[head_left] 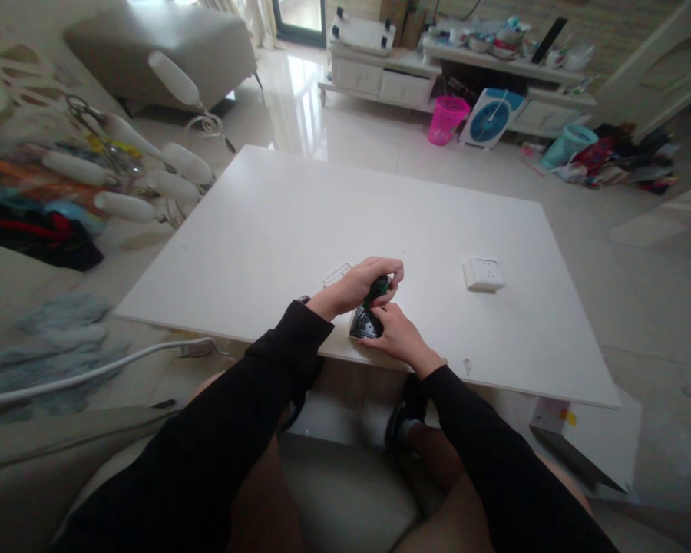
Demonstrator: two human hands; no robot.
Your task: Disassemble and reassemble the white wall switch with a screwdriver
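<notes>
Near the front edge of the white table [299, 223], both hands are on one black object with a dark green upper part [366, 322]; its exact kind is partly hidden by the fingers. My left hand [362, 283] is closed around the green, handle-like upper part. Lower down, my right hand [400, 335] grips the wider, shiny black part, which is close to the tabletop. Just beyond my left wrist lies a thin white rectangular frame [338, 273], partly covered by that hand. A white wall socket on a box [484, 274] sits to the right.
A small pale item [467, 366] lies by the table's front edge. A lamp with several white shades [173, 77] stands at the left. Across the floor are a pink basket [447, 119], a blue fan [489, 117] and a teal basket [569, 146].
</notes>
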